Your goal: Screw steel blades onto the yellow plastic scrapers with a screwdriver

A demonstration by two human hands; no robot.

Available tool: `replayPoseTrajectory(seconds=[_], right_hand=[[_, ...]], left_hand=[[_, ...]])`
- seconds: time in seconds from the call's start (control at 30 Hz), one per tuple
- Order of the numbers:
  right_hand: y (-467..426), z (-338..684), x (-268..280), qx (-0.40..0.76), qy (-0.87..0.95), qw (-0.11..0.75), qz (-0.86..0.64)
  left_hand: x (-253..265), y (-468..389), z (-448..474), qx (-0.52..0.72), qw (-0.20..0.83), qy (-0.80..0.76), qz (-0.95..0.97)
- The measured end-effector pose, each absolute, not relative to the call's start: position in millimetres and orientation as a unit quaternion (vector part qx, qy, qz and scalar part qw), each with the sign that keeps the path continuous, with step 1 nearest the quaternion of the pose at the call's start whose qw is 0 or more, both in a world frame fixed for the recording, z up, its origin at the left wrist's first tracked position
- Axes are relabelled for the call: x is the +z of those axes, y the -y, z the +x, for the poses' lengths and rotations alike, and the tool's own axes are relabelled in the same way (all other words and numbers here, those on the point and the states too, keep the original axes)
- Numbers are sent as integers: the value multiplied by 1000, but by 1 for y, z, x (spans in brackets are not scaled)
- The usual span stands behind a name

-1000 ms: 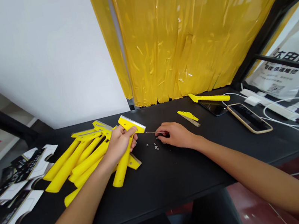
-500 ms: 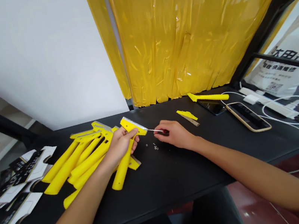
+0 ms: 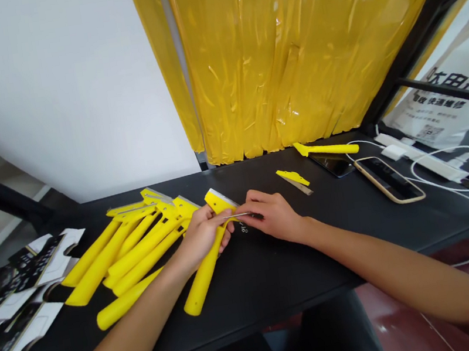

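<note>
My left hand [image 3: 207, 230] is closed around a yellow scraper [image 3: 202, 284], just below its head, with the handle slanting down toward the table's front edge. My right hand [image 3: 274, 214] pinches a thin screwdriver [image 3: 241, 215]; its metal shaft lies across the scraper's head and reaches my left thumb. Fingers hide most of the screwdriver's handle. Small metal bits [image 3: 244, 229], perhaps screws, lie on the black table just under my right fingers. Left of my left hand rests a pile of several yellow scrapers [image 3: 140, 255].
Behind my right hand lie a yellow plate with a metal blade [image 3: 294, 181] and another yellow scraper [image 3: 331, 150] across a dark phone [image 3: 335, 166]. A cased phone [image 3: 389, 179], white cables and a power strip [image 3: 423, 160] are farther right. Printed cards [image 3: 33, 284] lie at the left.
The scraper in my left hand has shifted slightly right and turned. My right hand has come closer, and the screwdriver's shaft now crosses the head rather than meeting its right end.
</note>
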State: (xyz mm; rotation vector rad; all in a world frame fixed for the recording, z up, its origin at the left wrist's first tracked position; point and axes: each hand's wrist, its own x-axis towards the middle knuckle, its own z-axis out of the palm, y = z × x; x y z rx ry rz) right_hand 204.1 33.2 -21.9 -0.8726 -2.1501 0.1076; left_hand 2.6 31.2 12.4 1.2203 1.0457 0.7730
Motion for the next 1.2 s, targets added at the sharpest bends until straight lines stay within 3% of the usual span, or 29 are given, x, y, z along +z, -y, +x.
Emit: replayPoseTrajectory(seconds=[0.4,0.83,1.03,1.2], right_hand=[[-35,212,-16,130,865,362,-322],[-34,211,-14,143,859,367,-328],[-34,209,-9,233,838,373,-322],[-32,205,-12,199,845,360,-342]], left_hand=[[26,-26,5,305,639,-479,519],[21,-30,-1,295,653,-460,525],[12,-34,-5,285,641,-437,564],[7,-36,-5,285,637,-452,555]])
